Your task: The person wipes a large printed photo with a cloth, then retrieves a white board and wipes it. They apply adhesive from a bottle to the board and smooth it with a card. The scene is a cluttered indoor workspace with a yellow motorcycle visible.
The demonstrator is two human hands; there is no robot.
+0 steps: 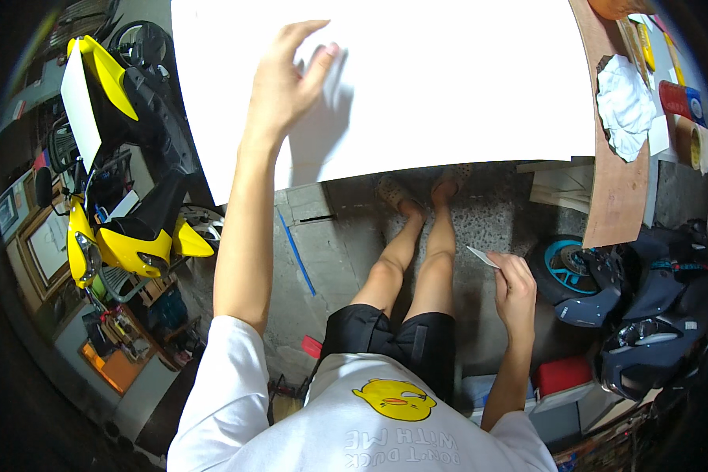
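Observation:
A large white sheet or board (448, 86) fills the top of the head view, its near edge hanging over the floor. Over its left part is my left hand (282, 88), with thumb and fingers apart and nothing between them; its shadow falls on the white surface. I cannot tell whether the fingertips touch the board. Lower and to the right, clear of the board's near edge, my right hand (516, 287) is closed on a small flat pointed blade (481, 256). The blade's tip points up and left. Its other end is hidden in my fingers.
A brown wooden strip (615, 216) borders the board's right side, with a crumpled white cloth (625, 106) on it. A yellow scooter (126, 248) stands left, a dark motorcycle (645, 315) right. A blue strip (297, 256) lies on the floor near my legs.

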